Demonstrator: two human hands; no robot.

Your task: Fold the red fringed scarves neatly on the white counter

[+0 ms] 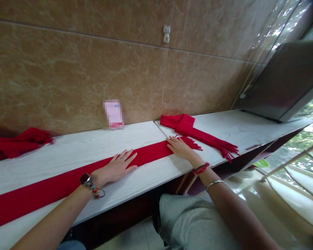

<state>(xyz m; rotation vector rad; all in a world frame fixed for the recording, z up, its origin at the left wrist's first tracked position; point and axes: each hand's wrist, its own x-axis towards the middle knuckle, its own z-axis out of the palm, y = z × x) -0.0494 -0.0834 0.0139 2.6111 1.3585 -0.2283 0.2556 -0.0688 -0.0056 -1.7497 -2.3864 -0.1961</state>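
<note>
A long red scarf (54, 184) lies flat along the white tabletop, running out of view at the left. Its fringed end (191, 142) is at the right. My left hand (116, 168) rests on the scarf's middle stretch, palm down with fingers spread. Near the fringe, my right hand (179, 146) lies flat across the scarf, fingers stretched out. Just beyond it is a second red scarf (195, 130), folded over on itself, with its fringe pointing to the right.
A bunched red cloth (23, 142) lies at the far left. Against the tiled wall (75, 76) leans a blurred pink packet (114, 114). A dark box-like appliance (281, 80) stands at the right end of the white tabletop (141, 187). Railings (292, 161) show beyond.
</note>
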